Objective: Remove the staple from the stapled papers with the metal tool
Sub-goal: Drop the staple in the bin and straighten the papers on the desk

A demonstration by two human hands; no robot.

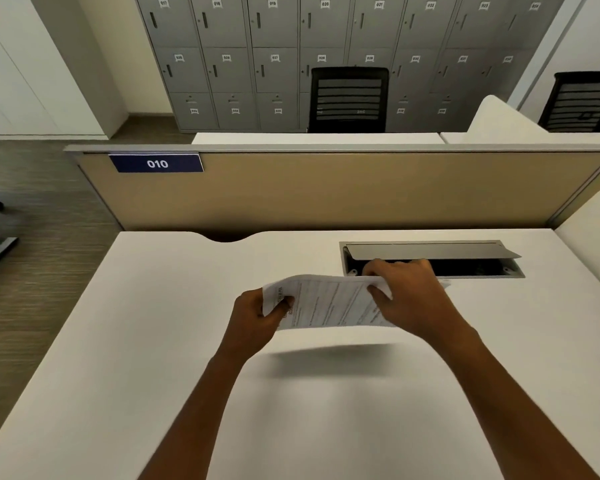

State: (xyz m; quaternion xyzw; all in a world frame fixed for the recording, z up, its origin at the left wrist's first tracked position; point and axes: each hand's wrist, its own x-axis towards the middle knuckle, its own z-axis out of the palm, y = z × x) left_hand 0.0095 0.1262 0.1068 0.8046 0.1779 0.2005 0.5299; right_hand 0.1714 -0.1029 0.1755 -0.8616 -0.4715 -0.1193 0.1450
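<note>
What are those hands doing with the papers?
A person holds the papers up in the air above the white desk. The left hand pinches their left end, and the right hand grips the far edge near the right. No metal tool shows, and the staple is too small to see, so pulling it out does not seem to have begun yet.

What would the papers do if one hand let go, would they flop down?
Probably. The papers look thin and curve between the left hand and right hand, so a free end would likely droop. They seem light: fingers alone hold them above the desk.
</note>
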